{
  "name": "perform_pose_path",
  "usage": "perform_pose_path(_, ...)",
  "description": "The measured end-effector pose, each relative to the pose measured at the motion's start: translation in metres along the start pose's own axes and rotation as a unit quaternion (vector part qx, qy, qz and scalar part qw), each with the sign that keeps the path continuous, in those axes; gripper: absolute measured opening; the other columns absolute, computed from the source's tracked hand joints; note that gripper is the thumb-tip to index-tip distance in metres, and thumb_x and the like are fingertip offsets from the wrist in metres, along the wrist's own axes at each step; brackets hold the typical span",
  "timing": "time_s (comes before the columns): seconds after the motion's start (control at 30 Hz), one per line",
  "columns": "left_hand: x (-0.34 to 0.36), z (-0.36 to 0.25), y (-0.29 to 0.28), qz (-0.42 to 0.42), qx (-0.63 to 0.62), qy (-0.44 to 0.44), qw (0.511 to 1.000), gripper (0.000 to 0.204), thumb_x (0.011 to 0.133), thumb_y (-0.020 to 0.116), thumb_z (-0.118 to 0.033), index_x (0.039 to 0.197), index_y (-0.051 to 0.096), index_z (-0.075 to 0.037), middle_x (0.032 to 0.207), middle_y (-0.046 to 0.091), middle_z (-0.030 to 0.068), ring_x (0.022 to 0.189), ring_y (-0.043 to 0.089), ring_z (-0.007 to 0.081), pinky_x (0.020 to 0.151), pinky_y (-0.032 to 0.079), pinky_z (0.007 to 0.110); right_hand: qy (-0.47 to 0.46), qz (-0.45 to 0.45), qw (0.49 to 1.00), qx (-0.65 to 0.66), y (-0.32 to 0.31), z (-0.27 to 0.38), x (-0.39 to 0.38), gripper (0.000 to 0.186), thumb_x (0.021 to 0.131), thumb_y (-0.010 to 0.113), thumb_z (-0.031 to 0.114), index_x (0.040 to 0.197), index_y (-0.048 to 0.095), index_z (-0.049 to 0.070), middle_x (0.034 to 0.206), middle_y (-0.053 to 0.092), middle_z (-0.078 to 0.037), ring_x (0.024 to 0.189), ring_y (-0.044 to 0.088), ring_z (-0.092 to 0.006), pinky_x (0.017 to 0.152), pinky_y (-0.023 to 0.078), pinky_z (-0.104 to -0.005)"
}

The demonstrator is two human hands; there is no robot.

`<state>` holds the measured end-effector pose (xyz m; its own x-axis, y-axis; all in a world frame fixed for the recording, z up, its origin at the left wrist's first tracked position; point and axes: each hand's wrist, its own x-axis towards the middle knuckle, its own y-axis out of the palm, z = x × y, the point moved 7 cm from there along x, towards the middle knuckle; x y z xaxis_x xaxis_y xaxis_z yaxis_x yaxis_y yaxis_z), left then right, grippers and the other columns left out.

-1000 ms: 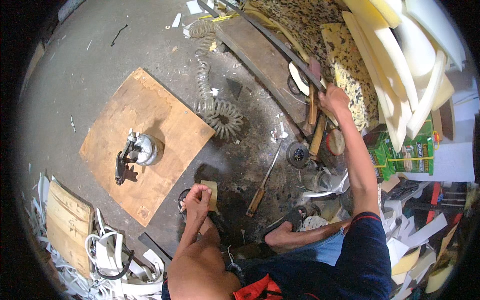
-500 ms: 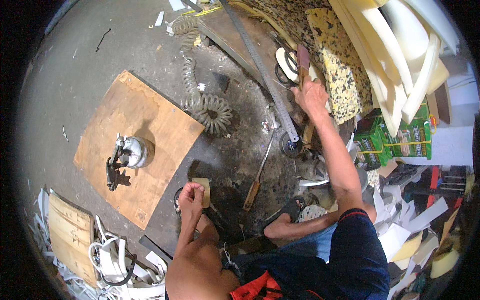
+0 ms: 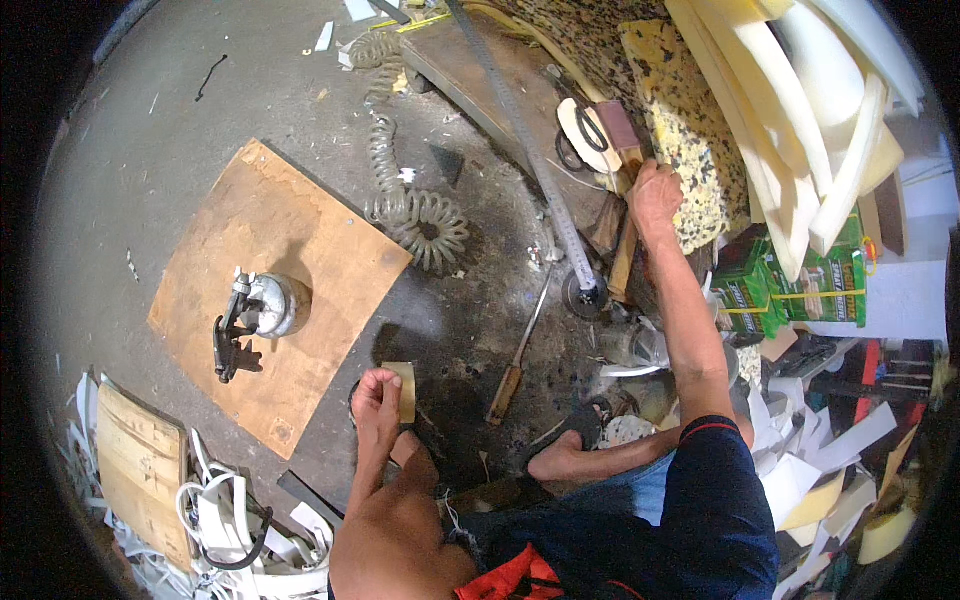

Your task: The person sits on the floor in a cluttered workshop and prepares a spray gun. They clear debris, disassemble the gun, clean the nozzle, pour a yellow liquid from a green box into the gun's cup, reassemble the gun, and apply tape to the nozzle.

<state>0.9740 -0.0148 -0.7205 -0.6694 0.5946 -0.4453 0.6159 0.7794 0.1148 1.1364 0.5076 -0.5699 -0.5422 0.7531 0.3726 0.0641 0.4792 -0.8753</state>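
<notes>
My left hand [image 3: 376,398] pinches a small tan rectangular sheet [image 3: 405,392] between thumb and fingers, low in front of my leg. Reaching far to the right, my right hand [image 3: 656,196] is closed at the wooden handle of a tool with a flat reddish-brown head [image 3: 617,124]; my fingers hide part of the grip. Beside that tool lie black-handled scissors [image 3: 590,128] on a cream foam piece. Closer to me, a wooden-handled pointed tool [image 3: 508,388] rests on the floor.
A spray gun [image 3: 232,325] with a metal cup stands on a plywood sheet [image 3: 210,220] at left. A coiled hose [image 3: 425,225] and a long metal ruler [image 3: 520,125] lie ahead. Foam strips [image 3: 770,120], green boxes [image 3: 815,285] and white scraps [image 3: 800,470] crowd the right.
My right hand has shifted a little right, and the reddish-brown-headed tool has moved right and tilted. My left hand still holds the tan sheet, nearly in place.
</notes>
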Motion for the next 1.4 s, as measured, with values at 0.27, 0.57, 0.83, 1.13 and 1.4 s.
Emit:
perform_pose_path(0.27, -0.002, 0.007, 0.004, 0.005, -0.023, -0.036, 0.999, 0.005, 0.098, 0.063, -0.010, 0.095, 0.060, -0.007, 0.084, 0.061, -0.0033, 0.076, 0.055, 0.0056, 0.067, 0.046, 0.024, 0.002, 0.157, 0.976, 0.150, 0.016, 0.050, 0.049, 0.023, 0.091, 0.054, 0.016, 0.102, 0.069, 0.002, 0.103, 0.068, -0.026, 0.095, 0.068, -0.0433, 0.084, 0.054, -0.0515)
perform_pose_path(0.57, 0.000, 0.004, -0.009, -0.029, 0.070, -0.004, 0.997, 0.012, 0.098, 0.065, -0.020, 0.096, 0.062, -0.008, 0.079, 0.059, -0.0043, 0.069, 0.053, 0.0046, 0.061, 0.046, 0.024, 0.005, 0.267, 0.954, 0.139, 0.062, 0.048, 0.108, 0.047, 0.082, 0.064, 0.008, 0.128, 0.058, 0.007, 0.122, 0.064, -0.023, 0.114, 0.061, -0.0424, 0.097, 0.049, -0.0484)
perform_pose_path(0.83, -0.003, -0.001, -0.013, -0.029, 0.004, 0.017, 0.999, 0.008, 0.097, 0.060, -0.009, 0.090, 0.064, -0.008, 0.077, 0.059, -0.0020, 0.072, 0.054, 0.0057, 0.060, 0.046, 0.023, -0.029, 0.255, 0.653, 0.712, 0.054, 0.031, 0.132, 0.035, 0.106, 0.047, 0.027, 0.128, 0.061, 0.003, 0.130, 0.064, -0.008, 0.118, 0.059, -0.0203, 0.101, 0.046, -0.0395)
perform_pose_path(1.13, 0.001, -0.021, 0.002, -0.015, -0.034, 0.022, 0.999, 0.009, 0.096, 0.064, -0.014, 0.092, 0.060, -0.006, 0.080, 0.059, -0.0048, 0.072, 0.052, 0.0050, 0.066, 0.044, 0.023, -0.072, 0.326, 0.209, 0.919, -0.087, 0.118, 0.056, 0.028, 0.079, 0.076, 0.024, 0.100, 0.067, 0.008, 0.156, 0.031, -0.027, 0.144, 0.030, -0.0470, 0.112, 0.031, -0.0662)
perform_pose_path(1.4, 0.011, -0.044, -0.019, -0.072, 0.037, 0.074, 0.994, 0.010, 0.095, 0.065, -0.014, 0.091, 0.061, -0.006, 0.075, 0.052, -0.0069, 0.068, 0.046, 0.0039, 0.061, 0.038, 0.023, -0.098, 0.338, 0.281, 0.893, -0.127, 0.162, -0.044, 0.057, 0.086, 0.069, 0.033, 0.133, 0.055, 0.004, 0.148, 0.039, -0.030, 0.138, 0.040, -0.0435, 0.111, 0.036, -0.0576)
